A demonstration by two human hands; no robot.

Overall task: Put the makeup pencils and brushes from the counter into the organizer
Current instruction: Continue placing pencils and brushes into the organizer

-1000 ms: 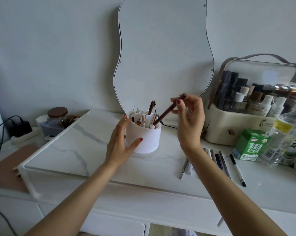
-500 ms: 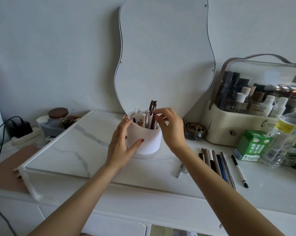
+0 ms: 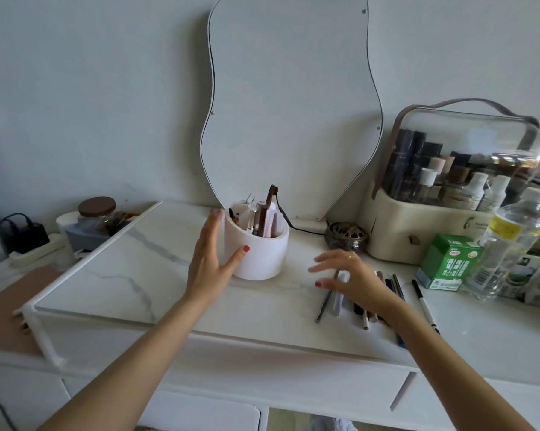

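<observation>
A round white organizer (image 3: 259, 253) stands on the marble counter below the mirror, with several pencils and brushes upright in it, a brown one (image 3: 266, 220) among them. My left hand (image 3: 211, 259) rests against its left side, fingers straight and thumb on the front wall. My right hand (image 3: 345, 276) hovers low over a row of makeup pencils and brushes (image 3: 368, 303) lying on the counter to the right, fingers spread and holding nothing. A grey pencil (image 3: 323, 306) and a white tube (image 3: 337, 301) lie at the row's left end. A black-and-white pen (image 3: 424, 304) lies apart on the right.
A wavy mirror (image 3: 290, 104) leans on the wall behind. A brass incense burner (image 3: 346, 236), a clear-lidded cosmetics case (image 3: 455, 188), a green box (image 3: 449, 262) and a plastic bottle (image 3: 508, 244) crowd the right. A white rack rail (image 3: 85, 265) and a jar (image 3: 97, 214) stand left.
My right hand put the brown pencil into the organizer, let go, and dropped down to the right over the row of pencils. My left hand stayed on the organizer.
</observation>
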